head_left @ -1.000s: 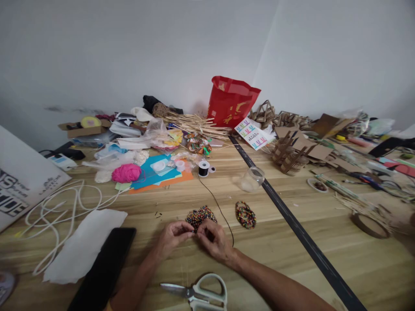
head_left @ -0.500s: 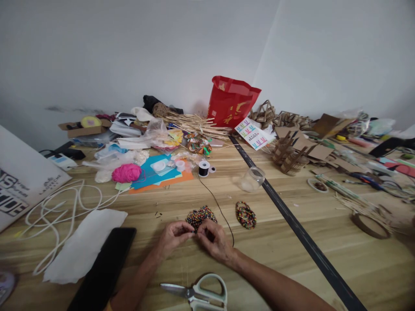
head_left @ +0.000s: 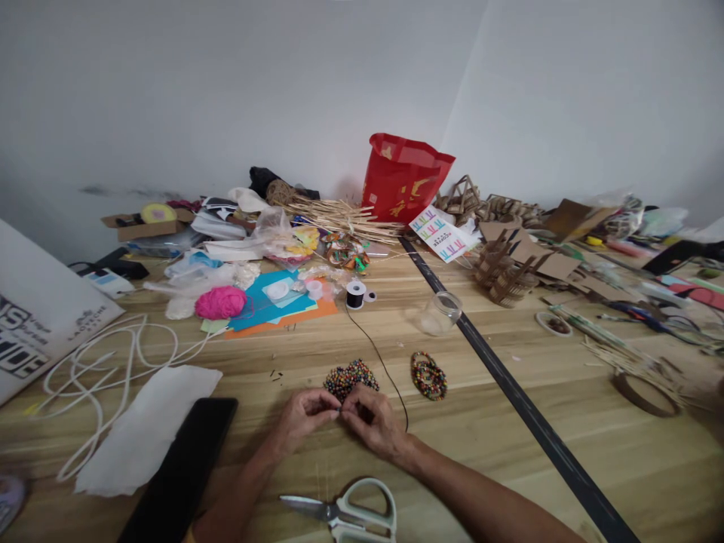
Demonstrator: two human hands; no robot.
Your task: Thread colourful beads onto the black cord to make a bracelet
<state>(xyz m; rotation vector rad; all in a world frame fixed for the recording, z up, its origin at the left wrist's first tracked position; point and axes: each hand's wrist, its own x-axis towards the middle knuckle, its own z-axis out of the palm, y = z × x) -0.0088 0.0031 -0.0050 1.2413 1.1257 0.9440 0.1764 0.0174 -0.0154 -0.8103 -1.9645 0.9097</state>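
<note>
From where I stand, I see the left hand (head_left: 310,413) and right hand (head_left: 370,422) meeting, thumb and forefinger pinched together on each; whatever sits between the fingertips is too small to make out. The bunch of colourful beads (head_left: 351,375) lies on the tabletop (head_left: 486,452) just beyond them. Beaded bracelets (head_left: 431,377) rest to the right, a black cord (head_left: 378,352) runs from the spool (head_left: 355,300) toward the right wrist, and scissors (head_left: 333,513) lie nearer the person
</note>
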